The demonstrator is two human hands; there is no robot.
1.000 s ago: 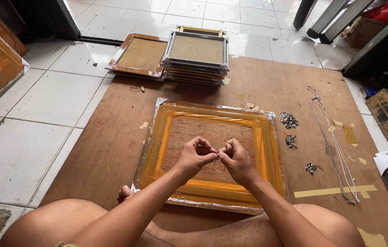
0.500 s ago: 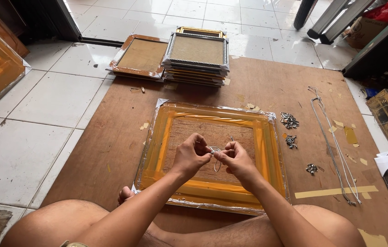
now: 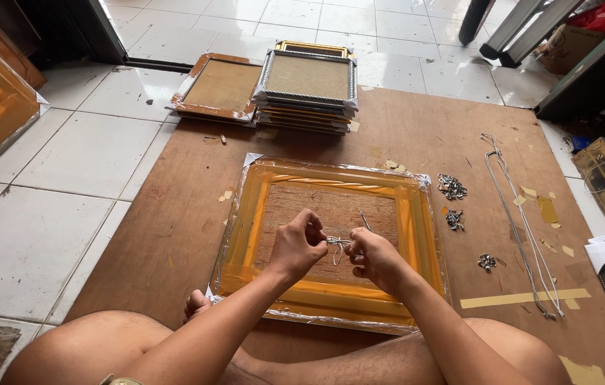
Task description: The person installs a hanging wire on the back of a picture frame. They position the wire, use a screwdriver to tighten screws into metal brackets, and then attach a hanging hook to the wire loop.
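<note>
- The left hand [image 3: 301, 246] and right hand [image 3: 374, 258] meet over the back of an orange picture frame [image 3: 327, 242] wrapped in clear film, lying on a brown board [image 3: 416, 135] just ahead of the crossed legs.
- Both hands pinch a thin silvery wire [image 3: 337, 247] between thumb and fingers; its loose loop hangs between them.
- Judged risk: the fine wire could slip from the pinch or kink, since the grip is at its very ends.
- A sharp wire end could tear the film.
- Small metal hooks [image 3: 451, 187] lie right of the frame, and longer wires [image 3: 523, 228] farther right.
- A stack of frames [image 3: 307, 89] sits far centre.
- A cardboard box [image 3: 566, 46] stands far right; its markings are unreadable.
</note>
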